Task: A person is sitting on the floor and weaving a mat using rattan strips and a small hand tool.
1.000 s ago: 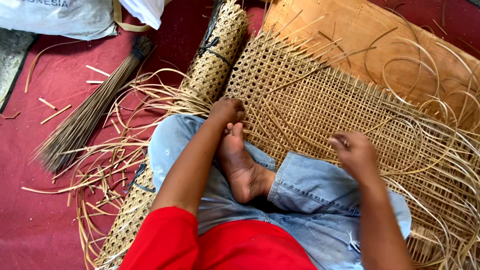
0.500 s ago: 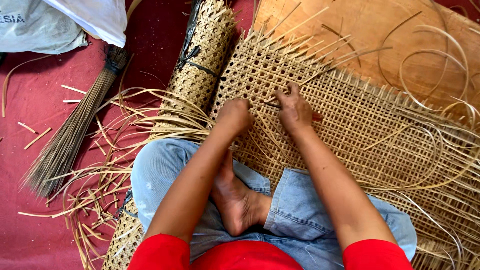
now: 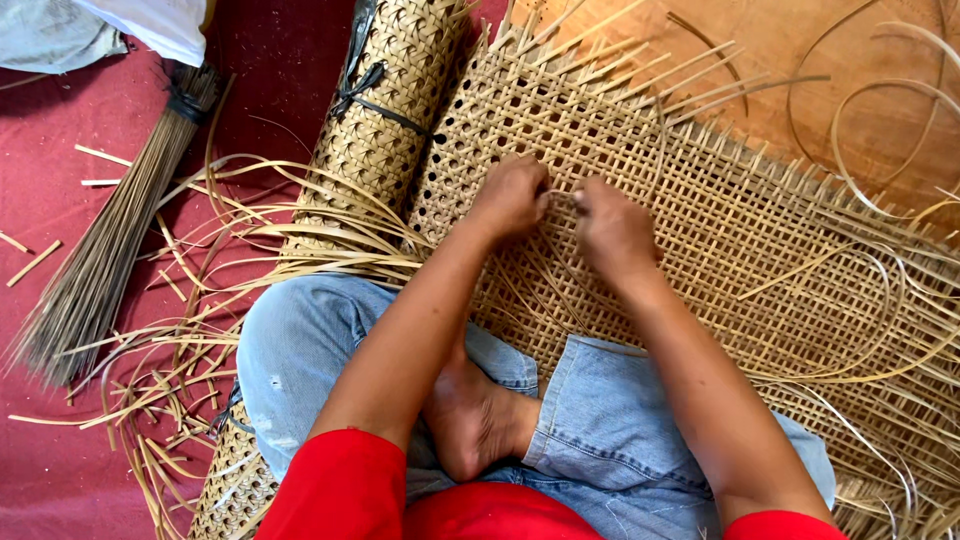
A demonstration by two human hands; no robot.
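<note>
I sit cross-legged in blue jeans on a large open-weave cane mat (image 3: 760,230) that spreads to the right. My left hand (image 3: 513,196) and my right hand (image 3: 612,228) are close together on the mat's near-left part. Both are pinched on a thin cane strip (image 3: 562,196) that runs between them. Loose cane strands (image 3: 860,330) curl over the mat at the right. A rolled bundle of woven cane (image 3: 385,120) lies along the mat's left edge, tied with a dark cord.
A stick broom (image 3: 110,250) lies on the red floor (image 3: 60,450) at the left. Loose cane strips (image 3: 190,330) are scattered by my left knee. A wooden board (image 3: 800,60) lies under the mat's far side. A white cloth (image 3: 150,25) sits at the top left.
My right hand came from my right knee up to the mat, then both hands drew together on the strip. The view has moved closer to the weave.
</note>
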